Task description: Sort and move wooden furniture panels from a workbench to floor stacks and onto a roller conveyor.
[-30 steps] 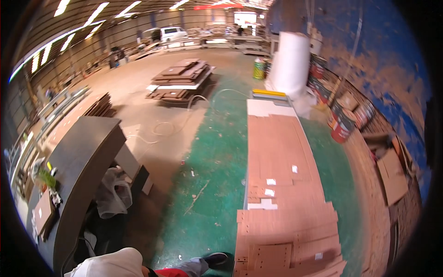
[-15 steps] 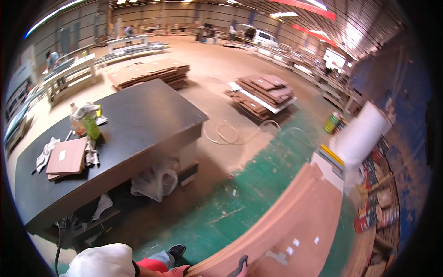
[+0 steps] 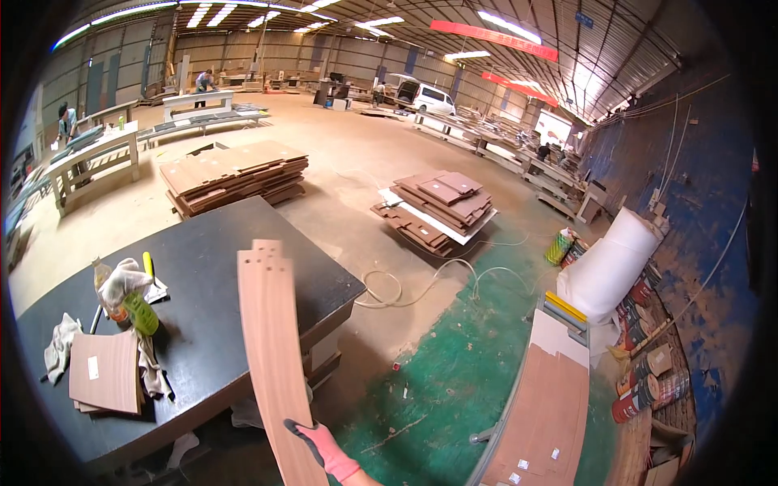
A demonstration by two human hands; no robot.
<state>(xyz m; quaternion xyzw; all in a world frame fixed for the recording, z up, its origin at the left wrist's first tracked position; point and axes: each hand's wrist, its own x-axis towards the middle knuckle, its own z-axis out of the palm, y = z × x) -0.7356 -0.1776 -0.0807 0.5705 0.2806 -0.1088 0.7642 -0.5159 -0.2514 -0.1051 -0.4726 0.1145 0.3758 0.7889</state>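
Note:
A long, narrow wooden board point(image 3: 271, 348) with several small holes near its far end stands out ahead of me, its far part over the dark table. My right hand point(image 3: 327, 452), in a pink work glove with dark fingers, is closed on the board's right edge near the lower rim. My left hand is out of view, and the board's near end is cut off by the lower edge. To the right, a stack of similar wooden panels point(image 3: 539, 405) with small white labels lies lengthwise.
The black-topped table point(image 3: 215, 263) at left bears small wooden panels point(image 3: 105, 368), a green bottle point(image 3: 142, 313) and white cloths point(image 3: 61, 347). A pale hose point(image 3: 381, 301) lies on the floor. Stacked boards point(image 3: 442, 202) stand beyond; a white roll point(image 3: 612, 263) and paint cans point(image 3: 636, 402) line the right.
The board has come off the panel stack at right and swung left, up over the table's edge, with my right hand on it. My left arm has left the view, which has tilted up.

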